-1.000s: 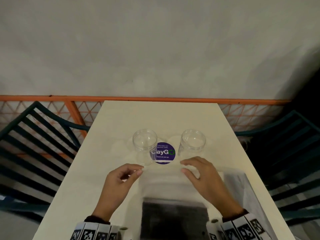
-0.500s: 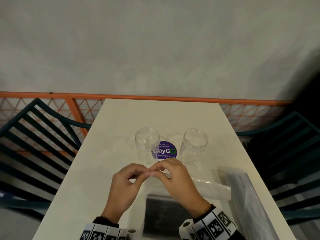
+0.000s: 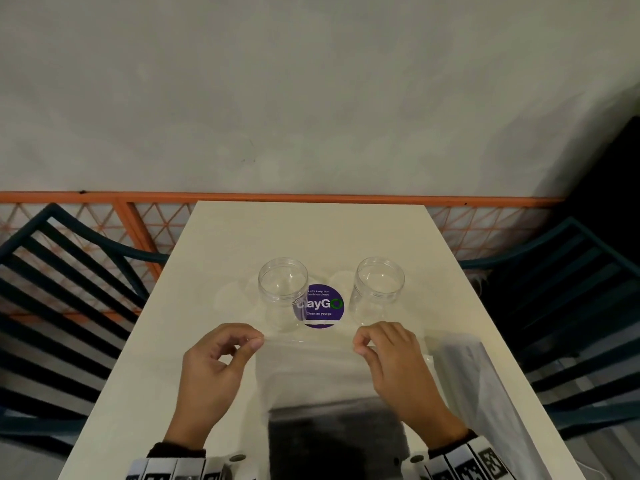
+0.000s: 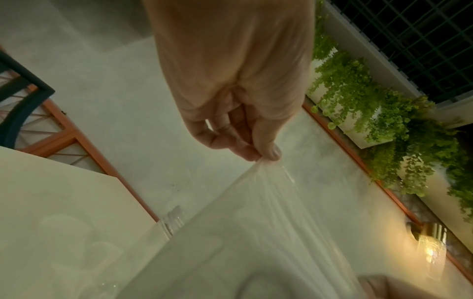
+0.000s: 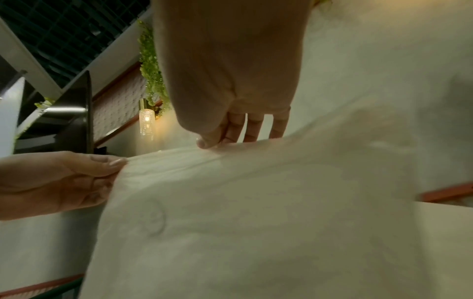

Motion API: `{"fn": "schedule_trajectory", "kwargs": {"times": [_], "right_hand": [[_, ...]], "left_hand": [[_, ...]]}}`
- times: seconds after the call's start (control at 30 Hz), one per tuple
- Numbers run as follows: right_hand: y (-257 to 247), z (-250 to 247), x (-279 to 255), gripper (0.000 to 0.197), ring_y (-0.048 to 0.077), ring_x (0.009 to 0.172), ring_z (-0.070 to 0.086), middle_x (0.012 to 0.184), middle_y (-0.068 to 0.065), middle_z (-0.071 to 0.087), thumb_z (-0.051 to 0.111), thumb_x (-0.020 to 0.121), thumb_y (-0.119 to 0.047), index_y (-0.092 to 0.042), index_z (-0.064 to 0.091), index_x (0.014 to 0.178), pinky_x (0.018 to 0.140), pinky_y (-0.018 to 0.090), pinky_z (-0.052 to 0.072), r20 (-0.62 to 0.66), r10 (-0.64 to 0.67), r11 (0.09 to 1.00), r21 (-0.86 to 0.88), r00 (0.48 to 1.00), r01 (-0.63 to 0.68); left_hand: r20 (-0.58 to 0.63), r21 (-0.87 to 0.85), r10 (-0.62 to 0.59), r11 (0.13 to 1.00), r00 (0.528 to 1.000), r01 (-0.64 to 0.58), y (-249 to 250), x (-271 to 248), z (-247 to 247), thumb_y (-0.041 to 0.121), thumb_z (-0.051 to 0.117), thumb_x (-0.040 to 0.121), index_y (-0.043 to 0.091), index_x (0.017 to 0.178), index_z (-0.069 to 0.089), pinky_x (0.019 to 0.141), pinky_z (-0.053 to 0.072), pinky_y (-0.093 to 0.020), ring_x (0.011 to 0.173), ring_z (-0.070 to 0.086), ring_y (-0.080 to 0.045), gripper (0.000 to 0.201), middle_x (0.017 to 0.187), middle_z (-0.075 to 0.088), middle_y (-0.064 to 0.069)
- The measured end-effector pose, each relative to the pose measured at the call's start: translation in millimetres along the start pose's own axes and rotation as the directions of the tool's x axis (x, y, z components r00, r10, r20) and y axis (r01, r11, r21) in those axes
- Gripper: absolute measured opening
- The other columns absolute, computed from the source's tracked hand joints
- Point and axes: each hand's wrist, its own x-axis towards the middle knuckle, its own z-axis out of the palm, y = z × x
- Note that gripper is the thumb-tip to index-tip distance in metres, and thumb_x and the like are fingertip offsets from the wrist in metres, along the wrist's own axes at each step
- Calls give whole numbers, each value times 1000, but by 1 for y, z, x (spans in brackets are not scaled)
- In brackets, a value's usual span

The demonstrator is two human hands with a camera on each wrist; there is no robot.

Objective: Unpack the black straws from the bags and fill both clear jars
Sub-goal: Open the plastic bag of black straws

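Now both hands pinch the top edge of a clear plastic bag (image 3: 322,368), the left hand (image 3: 211,368) at its left corner, the right hand (image 3: 394,362) at its right. What looks like the black straws (image 3: 332,445) sits blurred in its lower part. Two clear jars (image 3: 283,292) stand open on the worktop (image 3: 173,341) just beyond.

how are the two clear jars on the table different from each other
The left jar overlaps the purple sticker in the head view; the right jar stands clear of it. The left jar stands nearer the left hand, the right jar nearer the right hand. Both are upright, lidless and empty.
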Motion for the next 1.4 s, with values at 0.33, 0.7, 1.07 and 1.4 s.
{"fn": "schedule_trajectory", "kwargs": {"times": [0.33, 0.7, 1.07, 1.4], "right_hand": [[36, -36, -24, 24, 9, 67, 54, 81, -18, 52, 51, 92, -10, -33, 47, 84, 60, 12, 42, 36, 202, 977, 67, 979, -204], [9, -33, -26, 33, 8, 91, 54, 87, -18, 57, 57, 88, -10, -41, 46, 81, 74, 8, 47, 42, 167, 950, 261, 985, -172], [15, -29, -21, 24, 7, 85, 61, 89, -12, 61, 63, 85, -14, -36, 59, 78, 70, 7, 49, -21, 349, 867, 387, 937, -315], [13, -3, -1, 16, 10, 74, 64, 88, 2, 65, 69, 76, -7, -17, 70, 88, 59, 0, 43, 77, 602, 730, 352, 795, -586]], "left_hand": [[-67, 73, -85, 993, 994, 90, -13, 11, -32, 4, 63, 82, 28, 76, 64, 68, 44, -2, 77, 61, -1, 24, 85, 69, 9], [260, 532, 168, 797, 951, -286, 21, -2, 45, 55, 36, 83, 41, 90, 63, 91, 10, -24, 113, 24, 8, 32, 116, 47, 18], [-28, 527, -259, 817, 965, 235, 13, 15, 11, 12, 60, 81, 12, 99, 69, 83, 39, -29, 85, 55, -22, 20, 115, 51, -12], [359, -391, -492, 692, 793, 606, 20, 14, 13, -9, 53, 80, 1, 85, 68, 57, 58, -26, 68, 70, -21, 19, 74, 73, -13]]}}
